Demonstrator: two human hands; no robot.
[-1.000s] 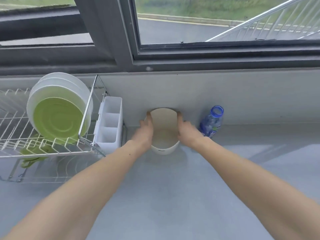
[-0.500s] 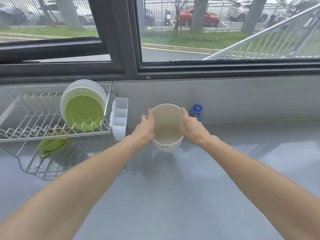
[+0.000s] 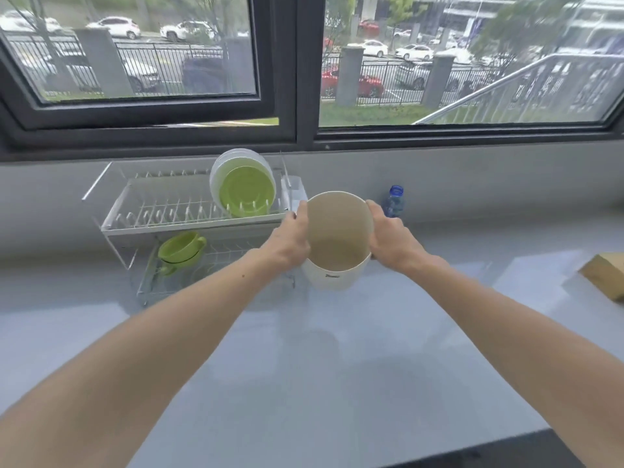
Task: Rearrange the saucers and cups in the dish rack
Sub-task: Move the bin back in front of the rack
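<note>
A white two-tier wire dish rack [image 3: 141, 224] stands on the grey counter against the wall. Green and white saucers [image 3: 244, 190] stand upright at the right end of its upper tier. Green cups [image 3: 180, 249] sit stacked on the lower tier. Both hands hold a white bucket [image 3: 334, 275] just right of the rack and lifted a little above the counter. My left hand [image 3: 290, 239] grips its left rim and my right hand [image 3: 388, 236] grips its right rim. The bucket looks empty inside.
A white cutlery holder [image 3: 295, 189] hangs on the rack's right end, partly hidden by the bucket. A blue plastic bottle [image 3: 393, 202] stands at the wall behind my right hand. A wooden block [image 3: 604, 275] lies at the far right. Windows run above the counter.
Both hands have drawn the white bucket away from the wall and raised it. The camera has pulled back and tilted up, so the whole rack and more of the window now show.
</note>
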